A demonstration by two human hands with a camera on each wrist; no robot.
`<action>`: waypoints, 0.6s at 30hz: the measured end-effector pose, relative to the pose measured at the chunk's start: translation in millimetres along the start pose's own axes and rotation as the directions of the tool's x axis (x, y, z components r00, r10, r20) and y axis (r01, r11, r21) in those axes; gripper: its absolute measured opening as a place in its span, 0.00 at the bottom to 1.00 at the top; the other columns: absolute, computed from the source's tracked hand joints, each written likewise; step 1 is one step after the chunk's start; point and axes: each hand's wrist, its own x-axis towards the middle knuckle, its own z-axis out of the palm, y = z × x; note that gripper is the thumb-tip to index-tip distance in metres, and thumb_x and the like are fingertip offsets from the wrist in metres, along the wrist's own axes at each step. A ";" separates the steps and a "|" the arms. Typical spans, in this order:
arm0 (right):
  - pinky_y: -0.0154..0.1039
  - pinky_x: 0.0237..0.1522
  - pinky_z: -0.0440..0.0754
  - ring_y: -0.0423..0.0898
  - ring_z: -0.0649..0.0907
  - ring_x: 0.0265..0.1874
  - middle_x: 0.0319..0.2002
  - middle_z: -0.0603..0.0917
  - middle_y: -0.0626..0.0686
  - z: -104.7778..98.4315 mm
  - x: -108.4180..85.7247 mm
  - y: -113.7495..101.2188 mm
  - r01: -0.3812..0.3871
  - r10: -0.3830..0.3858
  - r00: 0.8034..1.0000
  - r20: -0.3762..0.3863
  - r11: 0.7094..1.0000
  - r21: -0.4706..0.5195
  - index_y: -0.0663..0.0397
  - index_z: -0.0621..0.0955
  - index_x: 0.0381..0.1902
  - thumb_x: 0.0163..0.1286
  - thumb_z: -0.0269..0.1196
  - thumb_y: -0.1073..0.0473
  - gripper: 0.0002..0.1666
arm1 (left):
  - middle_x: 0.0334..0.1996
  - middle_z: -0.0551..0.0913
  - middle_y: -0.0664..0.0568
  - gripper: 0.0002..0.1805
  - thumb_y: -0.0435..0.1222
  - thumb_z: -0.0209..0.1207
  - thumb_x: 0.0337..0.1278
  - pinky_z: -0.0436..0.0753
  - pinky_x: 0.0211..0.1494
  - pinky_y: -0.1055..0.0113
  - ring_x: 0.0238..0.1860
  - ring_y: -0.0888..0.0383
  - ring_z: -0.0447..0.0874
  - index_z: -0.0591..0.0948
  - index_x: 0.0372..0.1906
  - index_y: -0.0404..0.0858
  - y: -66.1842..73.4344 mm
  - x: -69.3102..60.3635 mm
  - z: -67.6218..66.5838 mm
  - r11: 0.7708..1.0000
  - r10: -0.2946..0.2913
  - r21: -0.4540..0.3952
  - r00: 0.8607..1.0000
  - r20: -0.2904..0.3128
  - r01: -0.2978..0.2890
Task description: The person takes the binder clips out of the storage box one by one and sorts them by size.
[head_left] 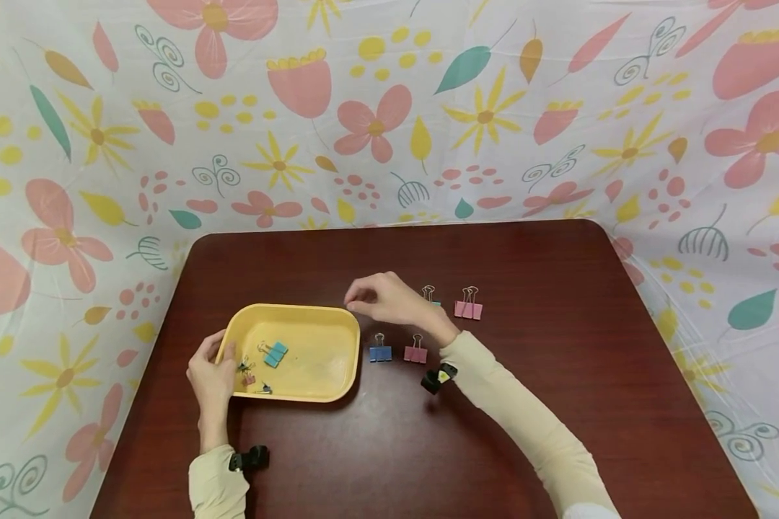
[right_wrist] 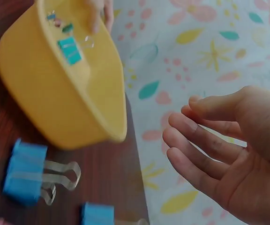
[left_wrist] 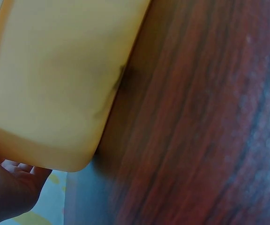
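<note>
My left hand (head_left: 212, 371) grips the left end of a yellow tray (head_left: 321, 353), thumb over the rim. Inside the tray, a teal binder clip (head_left: 275, 354) lies near smaller clips, one of them pink (head_left: 249, 379). My right hand (head_left: 389, 299) hovers beyond the tray's far right corner, fingers loosely curled around nothing visible. Close to it on the table are a blue binder clip (head_left: 380, 353) and a pink binder clip (head_left: 415, 354). Behind the right wrist, a teal binder clip (head_left: 436, 303) is mostly hidden.
Farther right lies a larger pink binder clip (head_left: 469, 308). Everything stands on a dark reddish-brown table (head_left: 376, 461). A flower-patterned cloth (head_left: 376, 173) hangs behind the table and along its sides.
</note>
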 end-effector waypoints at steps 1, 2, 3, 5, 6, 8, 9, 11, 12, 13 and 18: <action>0.32 0.43 0.83 0.36 0.87 0.36 0.38 0.91 0.46 2.4 5.6 -4.0 0.010 -0.010 1.000 0.015 1.000 -0.003 0.49 0.88 0.40 0.72 0.66 0.59 0.05 | 0.50 0.88 0.39 0.15 0.33 0.60 0.68 0.69 0.38 0.86 0.47 0.49 0.85 0.85 0.57 0.39 0.3 -0.1 0.2 1.000 0.000 -0.004 1.000 0.001 0.000; 0.30 0.43 0.83 0.36 0.87 0.35 0.38 0.91 0.46 5.2 11.2 -8.0 0.018 -0.017 0.999 0.031 1.000 -0.007 0.48 0.88 0.40 0.72 0.65 0.59 0.05 | 0.50 0.89 0.40 0.15 0.33 0.60 0.68 0.69 0.37 0.87 0.47 0.50 0.85 0.85 0.57 0.40 0.5 -0.3 0.3 1.000 -0.001 -0.003 1.000 0.000 0.001; 0.29 0.43 0.82 0.35 0.87 0.35 0.38 0.91 0.46 8.7 16.7 -11.7 0.028 -0.027 0.999 0.047 1.000 -0.011 0.49 0.88 0.40 0.72 0.65 0.59 0.05 | 0.50 0.89 0.40 0.15 0.33 0.61 0.68 0.70 0.37 0.87 0.45 0.53 0.85 0.85 0.57 0.40 0.4 -0.3 0.4 1.000 -0.003 -0.002 1.000 -0.001 0.003; 0.27 0.43 0.82 0.36 0.87 0.36 0.38 0.91 0.47 16.7 27.3 -18.6 0.045 -0.044 0.996 0.078 0.999 -0.011 0.50 0.88 0.41 0.72 0.65 0.60 0.06 | 0.49 0.89 0.41 0.15 0.33 0.61 0.68 0.70 0.36 0.87 0.41 0.62 0.83 0.85 0.57 0.41 0.3 -0.2 0.3 1.000 -0.005 0.001 1.000 -0.001 0.005; 0.27 0.43 0.81 0.37 0.87 0.36 0.38 0.91 0.48 21.1 32.4 -21.6 0.053 -0.052 0.994 0.094 0.999 -0.007 0.51 0.88 0.41 0.71 0.65 0.61 0.06 | 0.49 0.89 0.41 0.15 0.33 0.61 0.68 0.70 0.35 0.87 0.38 0.67 0.81 0.85 0.57 0.41 0.1 0.0 0.3 1.000 -0.005 0.003 1.000 0.001 0.005; 0.26 0.44 0.81 0.38 0.88 0.38 0.39 0.91 0.48 30.2 42.1 -27.0 0.060 -0.060 0.990 0.125 0.998 0.000 0.51 0.88 0.42 0.71 0.65 0.61 0.06 | 0.49 0.89 0.41 0.15 0.34 0.61 0.68 0.70 0.35 0.87 0.34 0.76 0.76 0.85 0.57 0.42 -0.4 0.6 0.3 1.000 -0.008 0.007 1.000 0.007 0.007; 0.25 0.44 0.81 0.38 0.88 0.39 0.40 0.91 0.49 34.9 46.6 -29.1 0.062 -0.062 0.988 0.141 0.998 0.007 0.51 0.88 0.43 0.72 0.65 0.61 0.06 | 0.49 0.89 0.41 0.15 0.34 0.61 0.68 0.71 0.34 0.87 0.33 0.78 0.74 0.85 0.57 0.42 -0.7 1.0 0.4 1.000 -0.008 0.008 1.000 0.010 0.008; 0.25 0.44 0.81 0.39 0.88 0.40 0.41 0.91 0.49 43.4 54.7 -33.9 0.056 -0.058 0.983 0.175 0.998 0.015 0.51 0.87 0.45 0.72 0.65 0.60 0.07 | 0.50 0.89 0.41 0.16 0.34 0.61 0.68 0.71 0.34 0.87 0.32 0.81 0.73 0.85 0.57 0.42 -1.1 1.3 0.4 1.000 -0.009 0.009 1.000 0.014 0.009; 0.25 0.45 0.80 0.39 0.88 0.40 0.41 0.91 0.49 47.5 58.5 -36.1 0.051 -0.054 0.980 0.190 0.998 0.020 0.51 0.87 0.46 0.73 0.64 0.60 0.07 | 0.50 0.89 0.41 0.16 0.34 0.61 0.68 0.71 0.34 0.87 0.32 0.81 0.73 0.85 0.57 0.42 -1.1 1.3 0.4 1.000 -0.009 0.009 1.000 0.015 0.009; 0.25 0.45 0.80 0.38 0.87 0.41 0.42 0.91 0.48 51.3 62.1 -38.2 0.043 -0.047 0.977 0.206 0.999 0.022 0.50 0.86 0.46 0.73 0.64 0.59 0.08 | 0.50 0.89 0.42 0.15 0.34 0.61 0.68 0.71 0.34 0.87 0.32 0.81 0.73 0.85 0.57 0.42 -1.3 1.5 0.4 1.000 -0.011 0.009 1.000 0.015 0.011; 0.25 0.46 0.80 0.37 0.86 0.41 0.42 0.90 0.48 67.4 77.9 -50.5 0.014 -0.018 0.966 0.259 1.000 0.019 0.50 0.85 0.50 0.73 0.65 0.58 0.11 | 0.50 0.89 0.42 0.15 0.34 0.61 0.68 0.71 0.34 0.87 0.32 0.81 0.73 0.85 0.57 0.42 -1.4 1.4 0.0 1.000 -0.012 0.005 1.000 0.013 0.012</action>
